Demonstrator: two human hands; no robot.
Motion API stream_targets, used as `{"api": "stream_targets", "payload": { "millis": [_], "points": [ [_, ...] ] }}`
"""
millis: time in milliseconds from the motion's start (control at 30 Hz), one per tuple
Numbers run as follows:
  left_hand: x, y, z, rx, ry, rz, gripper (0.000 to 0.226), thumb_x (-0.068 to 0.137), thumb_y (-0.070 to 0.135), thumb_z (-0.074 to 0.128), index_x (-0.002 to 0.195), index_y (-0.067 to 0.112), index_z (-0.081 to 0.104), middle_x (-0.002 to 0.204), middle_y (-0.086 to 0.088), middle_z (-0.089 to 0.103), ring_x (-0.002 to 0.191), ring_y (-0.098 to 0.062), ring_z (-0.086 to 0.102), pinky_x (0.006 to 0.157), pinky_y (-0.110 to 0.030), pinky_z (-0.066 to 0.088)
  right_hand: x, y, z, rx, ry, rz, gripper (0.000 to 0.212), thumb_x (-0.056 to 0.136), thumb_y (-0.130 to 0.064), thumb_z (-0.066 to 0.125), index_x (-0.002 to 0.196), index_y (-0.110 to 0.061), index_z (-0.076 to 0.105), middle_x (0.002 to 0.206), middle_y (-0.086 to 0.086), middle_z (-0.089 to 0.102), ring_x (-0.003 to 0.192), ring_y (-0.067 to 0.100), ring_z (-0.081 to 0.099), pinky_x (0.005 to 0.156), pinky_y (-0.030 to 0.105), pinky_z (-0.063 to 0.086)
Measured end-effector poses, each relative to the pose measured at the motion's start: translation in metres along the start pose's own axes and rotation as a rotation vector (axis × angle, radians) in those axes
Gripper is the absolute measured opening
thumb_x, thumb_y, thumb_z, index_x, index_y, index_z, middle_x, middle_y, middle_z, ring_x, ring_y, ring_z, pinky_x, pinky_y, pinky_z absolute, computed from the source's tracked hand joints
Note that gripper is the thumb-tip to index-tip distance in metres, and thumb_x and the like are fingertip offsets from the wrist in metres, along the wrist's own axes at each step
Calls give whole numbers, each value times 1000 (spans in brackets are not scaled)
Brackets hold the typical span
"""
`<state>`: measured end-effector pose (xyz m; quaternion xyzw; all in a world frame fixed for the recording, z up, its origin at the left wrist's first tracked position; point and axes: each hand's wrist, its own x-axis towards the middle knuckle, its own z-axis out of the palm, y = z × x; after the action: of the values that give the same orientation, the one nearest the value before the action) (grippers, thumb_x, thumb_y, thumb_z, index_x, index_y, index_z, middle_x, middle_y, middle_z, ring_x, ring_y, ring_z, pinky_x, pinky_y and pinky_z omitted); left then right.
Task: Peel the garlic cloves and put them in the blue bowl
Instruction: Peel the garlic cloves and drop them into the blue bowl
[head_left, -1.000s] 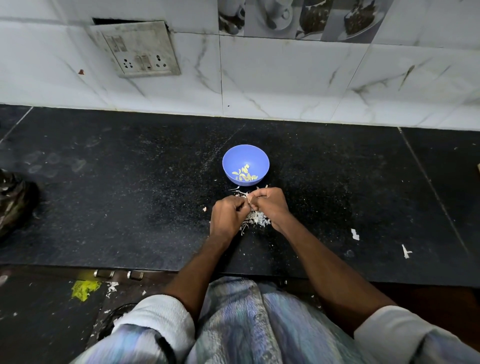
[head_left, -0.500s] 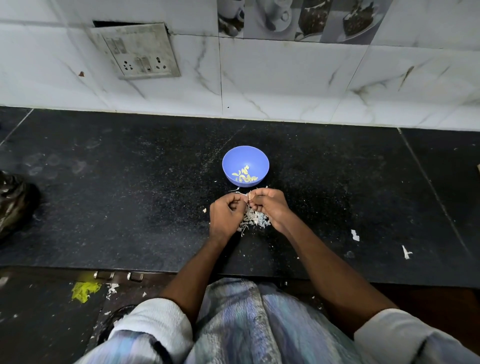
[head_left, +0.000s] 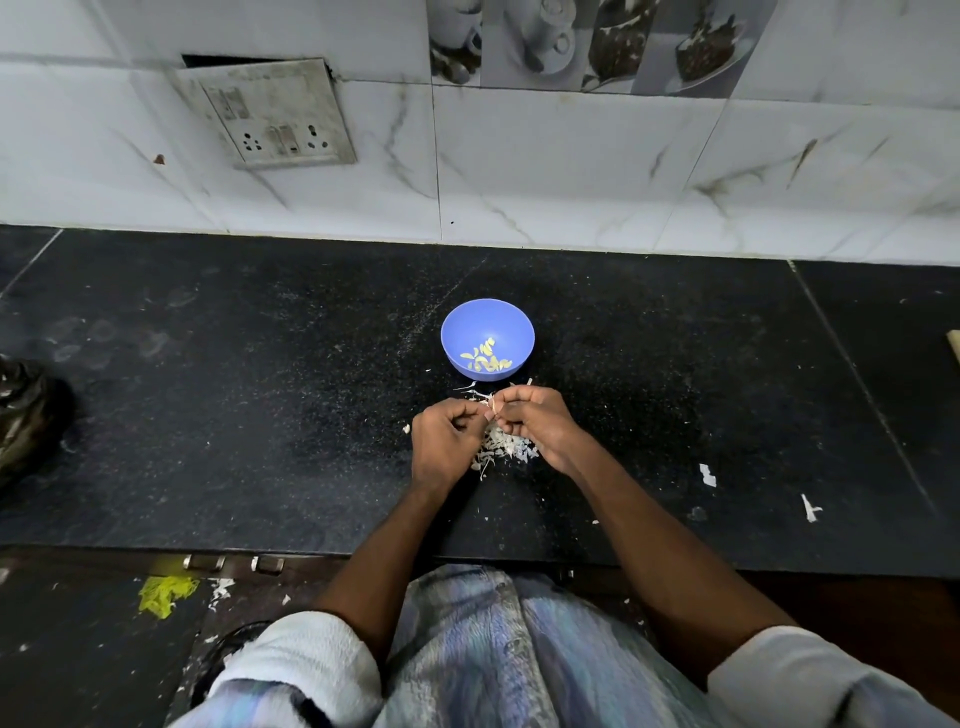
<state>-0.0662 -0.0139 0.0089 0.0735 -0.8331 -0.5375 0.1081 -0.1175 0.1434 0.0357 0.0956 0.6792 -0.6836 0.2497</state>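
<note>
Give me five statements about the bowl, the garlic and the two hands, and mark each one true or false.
1. The blue bowl holds peeled garlic cloves. True.
2. The bowl lies tipped on its side. False: it stands upright on the counter.
3. A heap of garlic skins lies under the hands. True.
4. The left hand rests inside the bowl. False: it is in front of the bowl, meeting the right hand.
5. Both hands pinch a small pale piece between them. True.
</note>
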Motion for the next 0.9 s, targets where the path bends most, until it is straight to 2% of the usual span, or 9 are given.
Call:
{"api": "stream_targets", "payload": {
  "millis": [200, 333, 533, 667, 900],
  "points": [
    [0, -2, -2, 97, -46, 26, 9, 90, 14, 74, 88, 21, 79, 78, 12, 74, 68, -6, 68, 64, -31, 59, 2, 1, 1, -41, 13, 33, 14, 92, 7, 63, 101, 4, 73, 89, 18, 74, 67, 14, 62, 71, 26, 56],
    [0, 2, -2, 182, -97, 43, 5, 86, 21, 68, 84, 26, 70, 77, 12, 69, 70, -8, 65, 66, -38, 59, 1, 0, 2, -44, -6, 60, 15, 93, 7, 63, 103, 5, 73, 82, 15, 70, 66, 14, 62, 67, 25, 56],
    [-1, 8, -2, 357, -73, 48, 5, 94, 28, 66, 93, 27, 61, 92, 11, 61, 78, -11, 59, 69, -37, 54, -1, -1, 2, -41, -13, 70, 12, 95, 2, 65, 105, 5, 72, 80, 13, 72, 66, 15, 65, 74, 30, 60],
    [-1, 8, 0, 342, -22, -3, 5, 98, 27, 59, 99, 24, 63, 97, 7, 65, 85, -15, 62, 74, -39, 55, -1, -1, 2, -43, -26, 50, 14, 95, 4, 65, 107, 5, 71, 78, 15, 72, 67, 17, 66, 74, 30, 59],
    [-2, 9, -1, 297, -23, -27, 7, 101, 24, 55, 100, 24, 62, 98, 7, 67, 88, -16, 62, 76, -40, 53, 0, 0, 2, -102, -47, 34, 17, 99, -1, 64, 113, 4, 71, 92, 21, 75, 69, 12, 68, 69, 22, 58]
  ]
}}
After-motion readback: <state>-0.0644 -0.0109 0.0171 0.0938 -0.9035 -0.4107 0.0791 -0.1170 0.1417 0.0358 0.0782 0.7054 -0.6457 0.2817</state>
